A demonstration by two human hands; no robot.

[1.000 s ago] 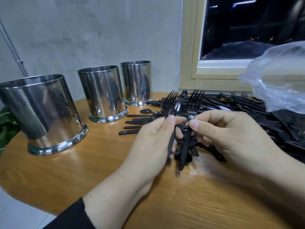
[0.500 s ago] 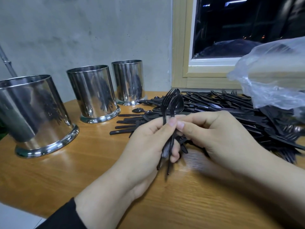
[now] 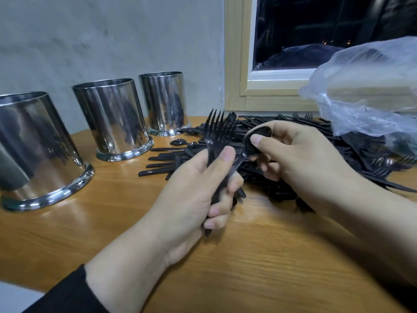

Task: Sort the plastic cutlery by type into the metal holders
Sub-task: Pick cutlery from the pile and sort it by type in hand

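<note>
Three metal holders stand to the left of the hands: nearest [image 3: 40,152], middle [image 3: 112,118], farthest [image 3: 164,102]. Two forks [image 3: 216,132] rise from the left hand [image 3: 191,199]; one spoon [image 3: 255,141] sits at the right hand [image 3: 300,159]. Behind both hands lies one cutlery pile [image 3: 282,129], too many pieces to count, and one plastic bag [image 3: 370,91].

Left hand [image 3: 198,188] at frame centre, fingers curled round upright forks [image 3: 216,136], thumb on top. Right hand [image 3: 300,163] just right of it, pinching a spoon [image 3: 255,141] bowl.
</note>
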